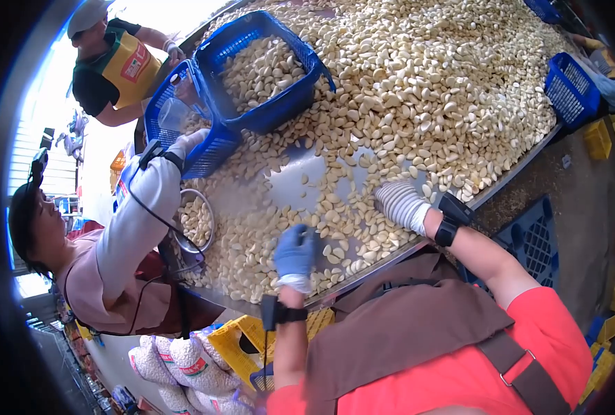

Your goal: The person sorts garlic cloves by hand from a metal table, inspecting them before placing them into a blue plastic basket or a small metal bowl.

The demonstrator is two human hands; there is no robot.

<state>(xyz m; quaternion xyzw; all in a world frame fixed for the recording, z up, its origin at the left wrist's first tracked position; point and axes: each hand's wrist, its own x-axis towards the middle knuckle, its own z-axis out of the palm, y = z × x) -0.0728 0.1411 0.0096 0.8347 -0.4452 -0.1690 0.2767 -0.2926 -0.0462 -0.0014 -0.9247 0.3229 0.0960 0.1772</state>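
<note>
My left hand (294, 252), in a blue glove, is over the peeled cloves (252, 259) near the table's front edge. Its fingers are curled and blurred, and what they may hold is hidden. In a white striped glove, my right hand (401, 204) rests among cloves at the front edge of the big heap (432, 90). Its fingers point left and down into the cloves, their tips hard to make out. Between and beyond my two hands, bare metal of the table (297, 181) shows through scattered cloves.
A co-worker at left reaches to a blue basket (219, 146); another person stands behind it. A second blue basket (280, 119) holds cloves. A round bowl (211, 225) sits at the left edge. Another blue basket (571, 90) and a person are at far right.
</note>
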